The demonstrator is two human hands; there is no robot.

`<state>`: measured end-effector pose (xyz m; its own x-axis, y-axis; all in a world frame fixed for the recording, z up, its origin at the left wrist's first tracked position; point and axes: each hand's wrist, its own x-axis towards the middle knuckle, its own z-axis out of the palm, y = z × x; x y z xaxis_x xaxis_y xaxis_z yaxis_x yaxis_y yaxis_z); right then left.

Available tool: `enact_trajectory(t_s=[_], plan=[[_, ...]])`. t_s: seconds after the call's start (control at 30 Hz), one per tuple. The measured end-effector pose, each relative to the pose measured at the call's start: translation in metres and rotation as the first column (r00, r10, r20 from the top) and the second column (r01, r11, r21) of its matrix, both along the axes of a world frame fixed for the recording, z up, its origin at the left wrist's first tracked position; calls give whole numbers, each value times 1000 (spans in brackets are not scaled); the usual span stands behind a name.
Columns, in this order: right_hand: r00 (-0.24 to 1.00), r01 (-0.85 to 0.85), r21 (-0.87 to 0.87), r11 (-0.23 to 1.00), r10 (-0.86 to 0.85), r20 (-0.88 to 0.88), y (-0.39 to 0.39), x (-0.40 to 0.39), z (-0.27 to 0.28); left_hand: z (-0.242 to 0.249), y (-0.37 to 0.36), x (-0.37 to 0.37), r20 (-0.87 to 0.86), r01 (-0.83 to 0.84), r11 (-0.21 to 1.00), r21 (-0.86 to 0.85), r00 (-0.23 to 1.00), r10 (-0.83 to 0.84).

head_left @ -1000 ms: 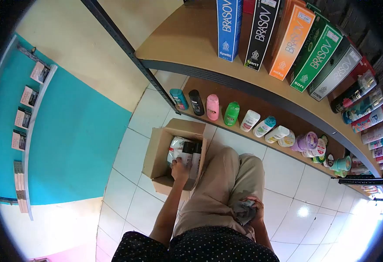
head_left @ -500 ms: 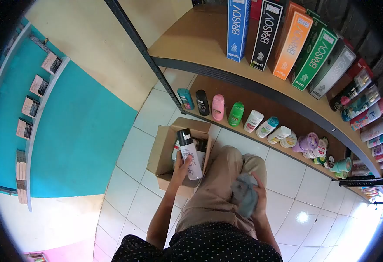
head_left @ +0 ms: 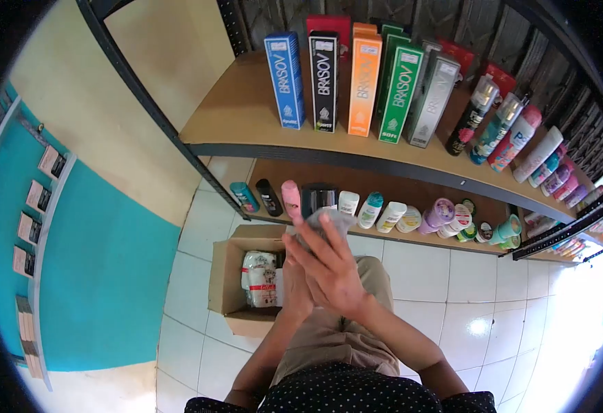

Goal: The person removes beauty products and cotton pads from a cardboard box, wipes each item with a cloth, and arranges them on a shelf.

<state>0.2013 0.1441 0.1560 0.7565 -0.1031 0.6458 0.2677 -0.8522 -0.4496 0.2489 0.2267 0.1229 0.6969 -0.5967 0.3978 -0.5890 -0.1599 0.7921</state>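
Note:
My left hand [head_left: 297,286] is wrapped around a spray can whose wide black cap [head_left: 319,196] shows above my fingers. The can's pale body is mostly hidden behind my hands. My right hand [head_left: 336,270] presses a grey cloth [head_left: 332,226] against the upper part of the can, its fingers lying across the cloth. Both hands are close together in front of the lower shelf, above my knees. Just left of them an open cardboard box [head_left: 222,279] stands on the floor, with white packages with red bands [head_left: 261,286] inside.
On the lower shelf [head_left: 274,171] stand several bottles, among them a pink bottle [head_left: 290,198], and several tubs. The upper shelf [head_left: 222,113] bears BRASOV boxes [head_left: 363,82] and spray bottles [head_left: 511,141]. A black metal post [head_left: 140,82] rises at the left.
My left hand has raised the can from over the box, and my right hand has brought the cloth from my knee onto it. The view has shifted, showing more of the upper shelf.

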Motion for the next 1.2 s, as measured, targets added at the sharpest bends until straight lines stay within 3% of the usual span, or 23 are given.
enact_trajectory(t_s=[0.07, 0.1, 0.13, 0.2, 0.27, 0.3, 0.33, 0.37, 0.47, 0.57, 0.67, 0.83, 1.1, 1.2], plan=[[997, 30, 110, 994, -37, 64, -11, 9, 16, 16, -7, -3, -329, 35, 955, -295, 935, -136], [998, 14, 139, 990, -23, 61, -18, 10, 18, -6, -6, -4, -467, -30, 912, -408, 865, -181], [997, 11, 133, 991, -20, 70, -20, 10, 16, -11, -4, -6, -458, -28, 909, -415, 870, -182], [991, -54, 405, 913, 0, 132, -17, 9, 6, -13, -3, -5, -538, -45, 924, -379, 824, -180], [989, -123, 587, 800, 54, 135, -7, -2, -8, -10, -1, 5, -487, 12, 922, -388, 846, -216], [986, -163, 675, 720, 95, 137, -3, -10, -17, -10, -2, 13, -603, -91, 898, -431, 769, -212], [996, -77, 776, 625, 91, 26, 0, -20, -24, -5, -3, 23, -704, -195, 867, -458, 676, -219], [991, 23, 853, 521, 101, -88, 3, -31, -32, 5, 1, 40, -746, -159, 852, -499, 579, -329], [981, 156, 880, 448, 37, -192, -1, -60, -62, 46, -8, 113, -426, -1, 816, -578, 854, -300], [975, 198, 903, 382, 20, -222, -5, -84, -78, 71, -32, 194, -274, 21, 793, -609, 933, -235], [960, 265, 893, 364, -19, -278, -9, -96, -81, 86, -57, 243, -221, 183, 802, -568, 905, -363], [950, 311, 893, 325, -84, -300, -17, -105, -92, 77, -84, 257, -355, 186, 830, -525, 839, -413], [942, 336, 915, 223, -53, -333, -19, -108, -102, 72, -90, 256, -328, 272, 776, -570, 790, -518], [939, 344, 897, 277, -86, -333, -19, -109, -103, 70, -90, 257, -327, 276, 769, -577, 785, -526]])
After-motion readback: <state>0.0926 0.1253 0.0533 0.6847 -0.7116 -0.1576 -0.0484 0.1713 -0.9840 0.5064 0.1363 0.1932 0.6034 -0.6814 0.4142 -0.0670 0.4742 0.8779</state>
